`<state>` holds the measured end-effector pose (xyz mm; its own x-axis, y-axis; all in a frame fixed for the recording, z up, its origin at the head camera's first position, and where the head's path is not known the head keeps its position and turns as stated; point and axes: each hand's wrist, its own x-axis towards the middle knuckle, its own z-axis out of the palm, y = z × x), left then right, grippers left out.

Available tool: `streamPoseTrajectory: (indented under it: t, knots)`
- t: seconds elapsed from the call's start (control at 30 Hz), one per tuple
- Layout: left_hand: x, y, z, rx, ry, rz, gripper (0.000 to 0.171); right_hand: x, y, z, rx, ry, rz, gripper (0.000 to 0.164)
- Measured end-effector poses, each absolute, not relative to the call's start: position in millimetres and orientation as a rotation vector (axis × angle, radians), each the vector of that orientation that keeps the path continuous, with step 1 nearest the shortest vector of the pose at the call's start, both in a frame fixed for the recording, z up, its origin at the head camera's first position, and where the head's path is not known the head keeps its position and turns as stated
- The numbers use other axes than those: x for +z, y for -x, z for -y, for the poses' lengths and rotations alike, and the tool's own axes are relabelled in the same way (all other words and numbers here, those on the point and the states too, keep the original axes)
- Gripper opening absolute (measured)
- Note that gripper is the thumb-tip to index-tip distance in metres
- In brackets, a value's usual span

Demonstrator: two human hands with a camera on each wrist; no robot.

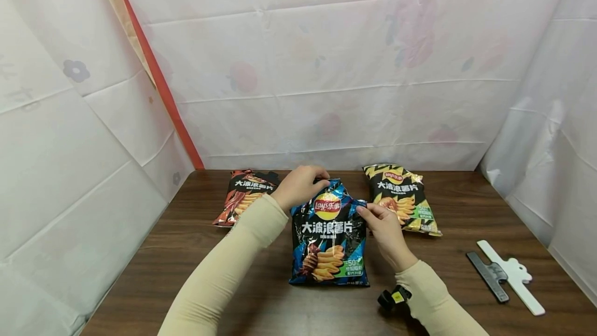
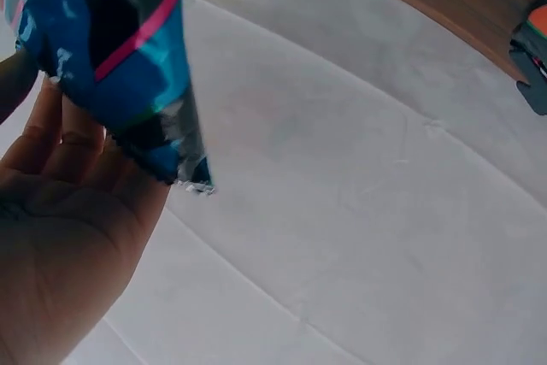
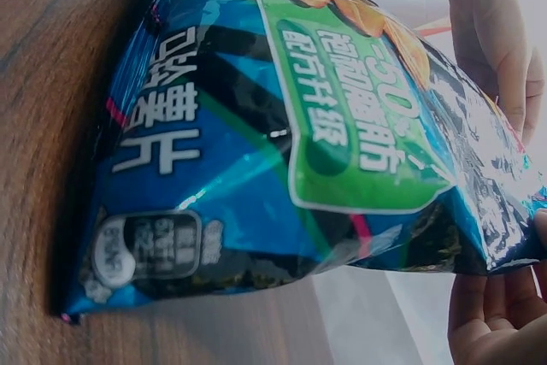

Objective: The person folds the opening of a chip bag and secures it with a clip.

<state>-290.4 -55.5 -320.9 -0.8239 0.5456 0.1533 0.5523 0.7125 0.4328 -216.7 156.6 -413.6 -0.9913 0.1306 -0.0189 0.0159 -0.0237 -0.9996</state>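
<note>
A blue and black potato chip bag [image 1: 328, 237] stands upright over the middle of the table, its lower edge at the wood in the right wrist view. My left hand [image 1: 302, 186] grips its top at the left; in the left wrist view the fingers [image 2: 77, 138] lie behind the foil. At the top right corner my right hand [image 1: 384, 229] pinches the bag, thumb on the front. The upper edge dips between the two hands. Seen from the right wrist, the bag's printed front [image 3: 231, 151] fills much of the picture.
A red chip bag [image 1: 242, 196] lies at the back left, partly behind my left arm, with a dark piece at its top. At the back right lies a yellow chip bag [image 1: 401, 198]. A white clip [image 1: 513, 276] and a black clip [image 1: 485, 274] lie on the table's right side.
</note>
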Motion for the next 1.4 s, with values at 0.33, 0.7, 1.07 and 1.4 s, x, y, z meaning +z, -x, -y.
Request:
streamPoseTrajectory:
  t: [0.33, 0.7, 1.07, 1.4]
  knots:
    - [-320.0, 290.8, 53.2, -0.780, 0.939, 2.853, 0.019, -414.1, 218.2, -157.9, 2.184, 0.162, 2.141, 0.019]
    - [-321.7, 292.2, 57.0, -0.874, 0.984, 2.809, 0.017, -412.7, 219.9, -162.9, 2.114, 0.121, 2.247, 0.029]
    - [-318.8, 289.6, 57.9, -0.915, 1.011, 2.779, 0.018, -413.0, 215.7, -167.6, 2.101, 0.091, 2.275, 0.032]
    - [-315.8, 287.0, 59.4, -0.919, 1.018, 2.760, 0.017, -414.3, 214.5, -165.2, 2.086, 0.140, 2.238, 0.023]
